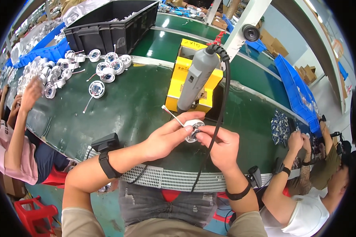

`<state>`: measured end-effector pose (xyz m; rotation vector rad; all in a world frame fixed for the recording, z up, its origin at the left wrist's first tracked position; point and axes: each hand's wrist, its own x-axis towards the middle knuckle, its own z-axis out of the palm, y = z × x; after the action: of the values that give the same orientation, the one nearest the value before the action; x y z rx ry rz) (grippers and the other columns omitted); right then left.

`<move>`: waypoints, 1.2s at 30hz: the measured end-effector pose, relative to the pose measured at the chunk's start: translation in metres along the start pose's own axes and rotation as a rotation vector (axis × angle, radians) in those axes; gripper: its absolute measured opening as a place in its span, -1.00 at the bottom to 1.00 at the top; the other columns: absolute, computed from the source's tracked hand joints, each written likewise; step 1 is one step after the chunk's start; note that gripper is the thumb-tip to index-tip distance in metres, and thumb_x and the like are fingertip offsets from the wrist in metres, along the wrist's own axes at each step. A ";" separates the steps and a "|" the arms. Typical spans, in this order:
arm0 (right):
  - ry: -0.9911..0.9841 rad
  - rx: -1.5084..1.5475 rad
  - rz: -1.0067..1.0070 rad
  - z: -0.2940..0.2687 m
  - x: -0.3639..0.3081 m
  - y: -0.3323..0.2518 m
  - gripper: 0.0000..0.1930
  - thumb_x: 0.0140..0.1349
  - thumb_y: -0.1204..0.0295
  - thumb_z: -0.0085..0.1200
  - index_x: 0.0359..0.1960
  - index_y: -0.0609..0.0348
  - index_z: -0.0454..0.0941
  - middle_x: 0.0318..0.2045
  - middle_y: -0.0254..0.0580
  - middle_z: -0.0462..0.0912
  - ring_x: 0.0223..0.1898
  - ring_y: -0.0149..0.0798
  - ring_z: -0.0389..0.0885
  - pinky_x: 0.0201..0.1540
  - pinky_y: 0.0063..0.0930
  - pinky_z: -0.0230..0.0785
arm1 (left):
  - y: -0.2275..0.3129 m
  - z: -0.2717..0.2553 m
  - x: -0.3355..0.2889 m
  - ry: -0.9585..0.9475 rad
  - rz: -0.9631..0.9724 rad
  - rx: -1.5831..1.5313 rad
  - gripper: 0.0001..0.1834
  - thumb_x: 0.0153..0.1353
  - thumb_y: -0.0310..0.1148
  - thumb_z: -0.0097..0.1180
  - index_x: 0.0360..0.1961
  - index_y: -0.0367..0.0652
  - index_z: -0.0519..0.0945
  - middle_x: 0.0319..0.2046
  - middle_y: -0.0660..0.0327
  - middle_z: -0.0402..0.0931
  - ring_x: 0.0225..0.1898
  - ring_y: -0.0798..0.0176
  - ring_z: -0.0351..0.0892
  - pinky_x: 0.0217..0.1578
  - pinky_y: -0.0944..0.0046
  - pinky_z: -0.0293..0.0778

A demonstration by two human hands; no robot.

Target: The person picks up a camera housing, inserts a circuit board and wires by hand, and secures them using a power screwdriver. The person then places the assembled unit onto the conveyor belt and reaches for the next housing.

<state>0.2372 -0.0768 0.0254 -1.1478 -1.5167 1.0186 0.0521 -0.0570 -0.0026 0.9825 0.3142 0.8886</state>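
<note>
My left hand (168,136) grips a round white plastic housing (194,125) by its rim, just above the green bench. A thin white-and-red wire with a small connector (165,107) sticks out from it past my left fingers. My right hand (221,146) pinches at a small dark part (196,132) inside the housing; the fingertips hide most of it. Right behind my hands, a grey electric screwdriver (198,75) stands tilted in a yellow box-shaped machine (177,85). Its black cable (226,87) loops down in front of my right hand.
Similar round housings (97,89) lie to the left, in a heap before a black crate (110,33). A blue tray (43,51) stands behind them. Co-workers sit on both sides; one hand (32,93) reaches to the heap. Small boards (279,128) lie at right by a blue bin (294,89).
</note>
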 end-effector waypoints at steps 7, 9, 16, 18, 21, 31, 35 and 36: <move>0.076 -0.309 -0.447 0.001 0.005 0.009 -0.79 -0.08 0.63 0.35 -0.34 0.29 0.68 -0.40 -0.15 0.63 -0.38 -0.28 0.61 -0.32 -0.50 0.43 | -0.002 0.003 -0.002 -0.016 0.015 0.048 -0.49 0.46 -0.34 -0.24 0.39 -0.19 0.10 0.16 0.27 0.27 0.16 0.42 0.23 0.17 0.38 0.18; 0.076 -0.341 -0.472 0.000 0.005 0.010 -0.81 -0.08 0.63 0.36 -0.36 0.28 0.68 -0.37 -0.16 0.62 -0.38 -0.28 0.60 -0.32 -0.50 0.43 | -0.003 0.002 -0.001 -0.020 0.034 0.059 -0.47 0.46 -0.33 -0.23 0.40 -0.19 0.07 0.18 0.26 0.24 0.19 0.40 0.21 0.19 0.37 0.16; 0.080 -0.035 -0.266 0.007 0.007 0.015 -0.61 0.00 0.70 0.26 -0.07 0.37 0.52 -0.23 -0.18 0.58 -0.31 -0.31 0.61 -0.22 -0.52 0.50 | 0.002 0.003 0.000 -0.074 0.085 0.237 -0.29 0.43 -0.23 -0.12 0.45 -0.19 -0.13 0.22 0.16 0.23 0.22 0.33 0.22 0.24 0.30 0.13; -0.005 0.025 -0.161 0.002 0.008 0.021 -0.65 0.07 0.71 0.20 -0.06 0.38 0.50 -0.22 -0.17 0.59 -0.26 -0.35 0.62 -0.21 -0.57 0.50 | 0.011 0.004 0.000 -0.060 0.006 0.386 -0.28 0.42 -0.26 -0.08 0.45 -0.20 -0.14 0.23 0.14 0.24 0.24 0.28 0.23 0.25 0.25 0.14; -0.037 -0.108 -0.152 -0.001 0.008 0.026 -0.68 0.09 0.69 0.20 -0.08 0.38 0.51 -0.20 -0.16 0.60 -0.25 -0.35 0.62 -0.18 -0.54 0.50 | 0.007 -0.002 0.002 -0.025 -0.071 0.465 -0.31 0.37 -0.38 0.01 0.41 -0.25 -0.01 0.12 0.13 0.40 0.12 0.24 0.42 0.12 0.24 0.39; 0.169 -0.381 -0.496 0.042 0.052 -0.006 -0.32 0.02 0.57 0.28 0.21 0.31 0.24 0.03 0.01 0.52 0.03 -0.21 0.54 0.13 -0.34 0.37 | 0.008 -0.015 0.002 0.243 -0.240 0.391 -0.62 0.34 -0.45 -0.11 0.12 -0.42 0.36 -0.07 0.00 0.50 -0.13 0.21 0.61 -0.21 0.30 0.67; 0.092 -0.258 -0.371 0.055 0.075 -0.006 -0.33 0.08 0.55 0.20 0.24 0.32 0.17 -0.15 -0.04 0.58 -0.12 -0.21 0.60 0.05 -0.29 0.44 | 0.005 -0.024 0.008 0.257 -0.290 0.269 -0.58 0.38 -0.45 -0.13 0.21 -0.43 0.27 -0.03 0.05 0.47 -0.08 0.23 0.57 -0.10 0.28 0.66; 0.228 -0.063 -0.510 0.060 0.079 -0.006 -0.37 0.16 0.51 0.11 0.26 0.29 0.12 -0.28 -0.09 0.55 -0.27 -0.24 0.58 -0.10 -0.31 0.48 | 0.007 -0.022 0.007 0.300 -0.293 0.260 -0.56 0.38 -0.46 -0.14 0.23 -0.44 0.25 -0.03 0.03 0.47 -0.09 0.22 0.58 -0.10 0.27 0.66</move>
<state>0.1682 -0.0053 0.0338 -0.8210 -1.5522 0.4816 0.0397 -0.0366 -0.0082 1.0085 0.8249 0.7352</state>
